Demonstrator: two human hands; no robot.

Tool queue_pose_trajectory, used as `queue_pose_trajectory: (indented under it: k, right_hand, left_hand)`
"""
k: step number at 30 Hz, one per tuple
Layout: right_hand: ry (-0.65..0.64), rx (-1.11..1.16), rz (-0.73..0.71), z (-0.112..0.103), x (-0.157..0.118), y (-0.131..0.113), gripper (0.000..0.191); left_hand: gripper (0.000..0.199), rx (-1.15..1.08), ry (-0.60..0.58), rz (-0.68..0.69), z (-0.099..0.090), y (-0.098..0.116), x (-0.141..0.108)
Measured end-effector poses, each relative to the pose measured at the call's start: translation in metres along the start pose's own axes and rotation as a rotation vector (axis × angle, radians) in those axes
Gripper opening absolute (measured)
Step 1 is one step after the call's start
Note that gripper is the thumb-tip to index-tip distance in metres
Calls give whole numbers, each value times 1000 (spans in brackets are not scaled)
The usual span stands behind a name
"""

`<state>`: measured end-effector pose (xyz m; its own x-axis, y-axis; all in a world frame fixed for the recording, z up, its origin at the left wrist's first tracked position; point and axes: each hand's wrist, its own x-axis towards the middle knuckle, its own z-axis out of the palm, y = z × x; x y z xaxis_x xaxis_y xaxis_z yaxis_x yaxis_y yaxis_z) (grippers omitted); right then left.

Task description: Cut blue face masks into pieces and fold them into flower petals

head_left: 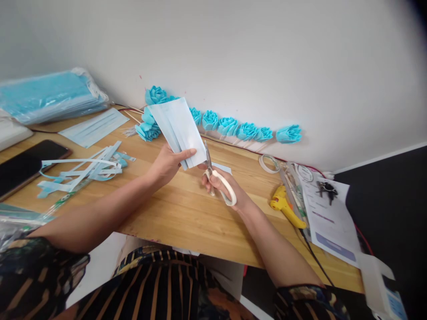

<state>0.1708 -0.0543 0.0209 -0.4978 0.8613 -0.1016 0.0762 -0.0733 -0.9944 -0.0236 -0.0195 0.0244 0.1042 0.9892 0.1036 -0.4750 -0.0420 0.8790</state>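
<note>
My left hand point(170, 162) pinches the lower end of a pale blue face mask point(182, 126), which is held up above the wooden table with its pleats showing. The thumb lies across the front of the mask. In my right hand point(228, 184) is a pair of scissors point(209, 158) with white handles, its fingers in the loops. The blades point upward at the lower right edge of the mask. Whether they are cutting into it, I cannot tell. Behind the hands, a row of blue flowers point(228, 126) on thin sticks lies along the wall.
Cut blue strips point(95, 166), a flat mask piece point(96, 128) and a phone point(31, 164) lie left. A bag of masks point(50, 95) sits back left. At right are a tape roll point(268, 164), yellow glue gun point(287, 206), papers point(328, 218) and keys point(327, 190).
</note>
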Motion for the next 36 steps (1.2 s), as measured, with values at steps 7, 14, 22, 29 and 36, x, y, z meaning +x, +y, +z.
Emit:
queue_pose_trajectory:
  k: [7,14,22,29,36]
  right_hand:
    - [19,27,0,2,0,-2,65]
    - [9,30,-9,0,1,1,63]
    - [30,41,-6,2,1,-1,66]
    - [69,46,7,4,1,-4,71]
    - [79,32,7,5,0,-6,70]
  left_hand:
    - [38,12,19,-27,0,0,0]
    - [38,31,-4,-11,-2,-2,1]
    - [40,37,-15,-7,-3,-3,1]
    - [43,32,8,-17,-4,-3,2]
    - [42,35,12,-31,-1,2,0]
